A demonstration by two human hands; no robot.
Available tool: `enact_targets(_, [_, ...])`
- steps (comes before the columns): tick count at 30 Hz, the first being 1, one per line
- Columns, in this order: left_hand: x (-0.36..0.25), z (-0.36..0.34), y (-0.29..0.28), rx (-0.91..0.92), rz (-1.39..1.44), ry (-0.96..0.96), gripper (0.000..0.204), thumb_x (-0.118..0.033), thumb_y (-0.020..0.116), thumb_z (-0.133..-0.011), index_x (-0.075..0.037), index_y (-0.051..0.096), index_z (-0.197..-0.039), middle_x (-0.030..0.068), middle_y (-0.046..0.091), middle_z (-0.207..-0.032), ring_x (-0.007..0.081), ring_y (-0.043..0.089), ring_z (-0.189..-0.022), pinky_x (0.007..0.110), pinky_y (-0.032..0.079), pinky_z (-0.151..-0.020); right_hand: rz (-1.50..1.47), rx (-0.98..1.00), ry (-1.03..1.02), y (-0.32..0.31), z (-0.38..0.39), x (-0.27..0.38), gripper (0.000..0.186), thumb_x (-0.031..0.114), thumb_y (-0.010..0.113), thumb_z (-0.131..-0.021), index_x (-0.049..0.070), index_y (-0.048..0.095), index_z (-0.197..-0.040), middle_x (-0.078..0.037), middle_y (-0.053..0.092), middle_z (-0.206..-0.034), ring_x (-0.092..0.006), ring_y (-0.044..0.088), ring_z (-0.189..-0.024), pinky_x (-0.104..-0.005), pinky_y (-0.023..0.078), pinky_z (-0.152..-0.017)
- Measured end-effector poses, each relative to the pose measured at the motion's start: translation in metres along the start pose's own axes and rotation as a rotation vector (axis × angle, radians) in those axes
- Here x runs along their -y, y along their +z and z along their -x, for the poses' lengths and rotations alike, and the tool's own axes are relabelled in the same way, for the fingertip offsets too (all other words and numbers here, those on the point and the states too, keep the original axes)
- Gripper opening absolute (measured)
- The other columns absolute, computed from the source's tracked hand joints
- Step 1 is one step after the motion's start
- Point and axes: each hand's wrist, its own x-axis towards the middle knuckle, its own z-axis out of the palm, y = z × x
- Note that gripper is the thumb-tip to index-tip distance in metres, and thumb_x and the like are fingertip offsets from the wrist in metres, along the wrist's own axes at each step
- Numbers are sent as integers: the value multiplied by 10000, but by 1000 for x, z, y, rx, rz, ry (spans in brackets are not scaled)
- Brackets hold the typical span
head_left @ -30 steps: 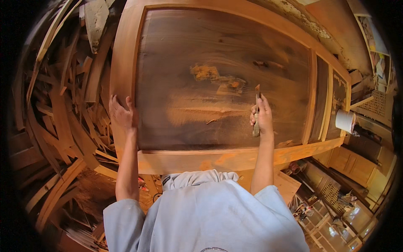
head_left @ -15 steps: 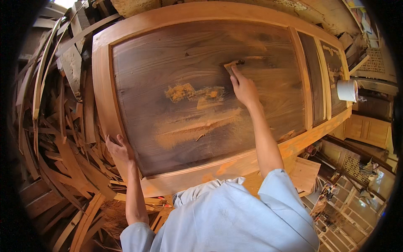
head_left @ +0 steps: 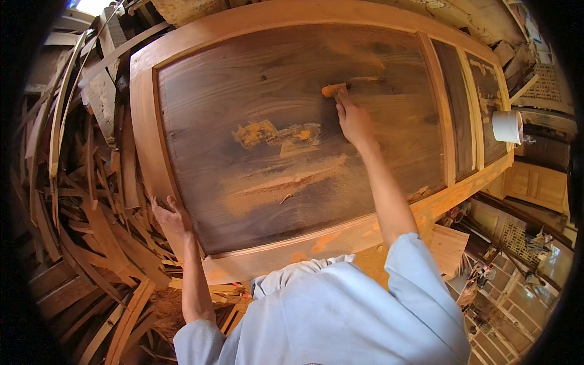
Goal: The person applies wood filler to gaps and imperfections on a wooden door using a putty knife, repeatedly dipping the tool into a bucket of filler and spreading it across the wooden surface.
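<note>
A large wooden door (head_left: pixel 210 115) lies before me, its dark panel set in a lighter frame. My right hand (head_left: pixel 356 125) is closed round a putty knife (head_left: pixel 334 90), whose wide head is coated with orange filler and meets the upper middle of the panel. The handle is mostly covered by my fingers. On the left side of the light frame (head_left: pixel 150 121) rests my left hand (head_left: pixel 172 218), its fingers apart. Orange filler patches (head_left: pixel 258 134) mark the panel's middle, and a dusty orange streak (head_left: pixel 286 182) with a small curled scrap (head_left: pixel 286 198) lies below them.
A white tub (head_left: pixel 506 127) stands on the door's right end. Piled wood offcuts and strips (head_left: pixel 91 225) crowd the left side. Lattice frames (head_left: pixel 511 304) and a square board (head_left: pixel 448 249) lie at the lower right.
The putty knife's head has turned and now shows an orange-coated face. My right hand has shifted only slightly; my left hand stays on the frame.
</note>
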Motion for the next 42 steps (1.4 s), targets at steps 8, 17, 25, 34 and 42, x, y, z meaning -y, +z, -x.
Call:
enact_targets(8, [-9, 2, -4, -6, 17, -2, 840, -653, 378, -965, 71, 438, -1385, 263, 462, -1413, 399, 420, -1328, 471, 322, -1117, -115, -19, 38, -24, -1, -11, 436, 281, 461, -1009, 90, 500, -1399, -259, 678, -948, -441, 657, -898, -522, 517, -813])
enact_targets(17, [-19, 0, -12, 6, 44, -4, 867, -669, 387, -954, 72, 415, -1403, 263, 433, -1436, 397, 392, -1349, 470, 308, -1133, -150, -33, 39, 4, 14, -16, 421, 234, 455, -1011, 81, 498, -1401, -261, 680, -995, -436, 659, -907, -519, 517, -821])
enact_targets(25, [-14, -1, -11, 23, 34, -23, 853, -649, 391, -960, 79, 407, -1404, 276, 446, -1426, 404, 414, -1336, 459, 324, -1126, -38, 70, -35, -31, -47, -6, 420, 242, 472, -999, 89, 526, -1386, -230, 663, -1145, -387, 642, -1031, -457, 499, -883])
enact_targets(34, [-4, -1, -7, -23, 1, 5, 813, -612, 434, -963, 79, 423, -1391, 273, 460, -1414, 405, 428, -1326, 460, 336, -1117, 248, 312, -238, -25, -36, -36, 372, 225, 448, -991, 82, 587, -1305, -224, 666, -1130, -382, 649, -998, -449, 515, -859])
enact_targets(42, [-6, -4, -6, -30, 29, 43, 744, -559, 490, -964, 53, 442, -1385, 240, 468, -1412, 379, 416, -1338, 463, 324, -1118, 255, 435, -60, -55, -82, 46, 404, 251, 440, -1023, 130, 524, -1399, -153, 686, -969, -276, 665, -761, -411, 540, -687])
